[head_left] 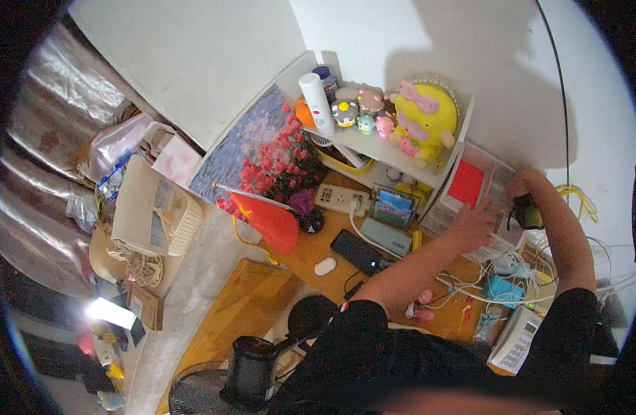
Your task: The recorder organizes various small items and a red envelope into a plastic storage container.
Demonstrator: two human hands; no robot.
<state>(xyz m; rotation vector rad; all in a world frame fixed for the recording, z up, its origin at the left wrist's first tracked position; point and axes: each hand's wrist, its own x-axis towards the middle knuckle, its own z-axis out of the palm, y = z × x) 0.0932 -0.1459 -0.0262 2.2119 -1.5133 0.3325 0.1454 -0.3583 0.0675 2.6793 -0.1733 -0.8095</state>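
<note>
A clear plastic storage box (494, 166) stands at the right of the desk, with a red flat item (466, 184) inside it. My left hand (475, 225) reaches over the box's near side, its fingers apart and holding nothing that I can see. At the far right corner of the box is my right hand (529, 182), with its fingers bent; what they hold, if anything, is hidden. A dark olive object (528, 211) lies just below my right hand, beside the forearm; its kind is unclear.
Left of the box, a white shelf (373, 144) bears a yellow plush toy (428, 121), figurines and a white bottle (316, 104). The wooden desk (318, 277) holds a power strip (341, 198), a black phone (359, 250) and a small red flag (266, 223). Tangled cables (501, 266) and a desk telephone (515, 340) lie nearer.
</note>
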